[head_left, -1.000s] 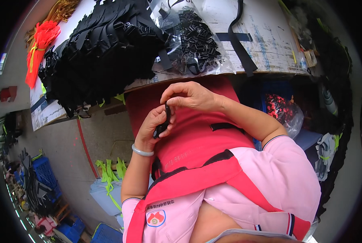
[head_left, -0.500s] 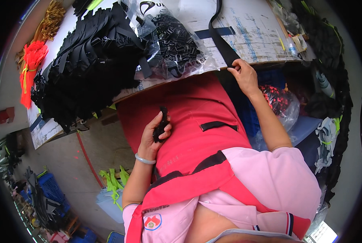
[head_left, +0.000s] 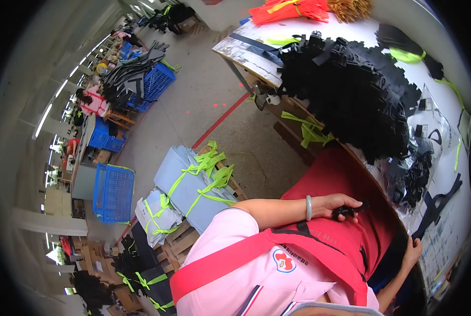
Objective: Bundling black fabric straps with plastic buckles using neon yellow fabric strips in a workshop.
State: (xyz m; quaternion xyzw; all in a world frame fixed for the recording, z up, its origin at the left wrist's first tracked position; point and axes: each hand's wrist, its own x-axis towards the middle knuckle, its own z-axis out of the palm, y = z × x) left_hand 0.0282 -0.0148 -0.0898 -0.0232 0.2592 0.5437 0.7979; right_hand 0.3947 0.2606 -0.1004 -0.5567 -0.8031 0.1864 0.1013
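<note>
My left hand (head_left: 343, 207), a pale bangle at its wrist, is closed around a few small black plastic buckles (head_left: 346, 212) in front of my red apron (head_left: 325, 179). At the table's edge my right hand (head_left: 412, 254) pinches the near end of a black webbing strap (head_left: 436, 213), which runs away across the white tabletop. Beside the strap lies a clear plastic bag (head_left: 415, 171) full of black buckles. A large heap of black straps (head_left: 351, 95) covers the tabletop beyond the bag, some hanging over the edge.
Orange strips (head_left: 290, 11) lie bundled at the table's far end. Left of me, grey-blue fabric bundles (head_left: 185, 171) tied with lime strips rest on a wooden pallet (head_left: 180, 239). Farther left are a blue basket (head_left: 113, 192) and another person (head_left: 93, 101).
The view has swung left, bringing the floor, fabric bundles and workshop into sight. My left hand still holds the buckles, and my right hand stays on the strap at the table edge.
</note>
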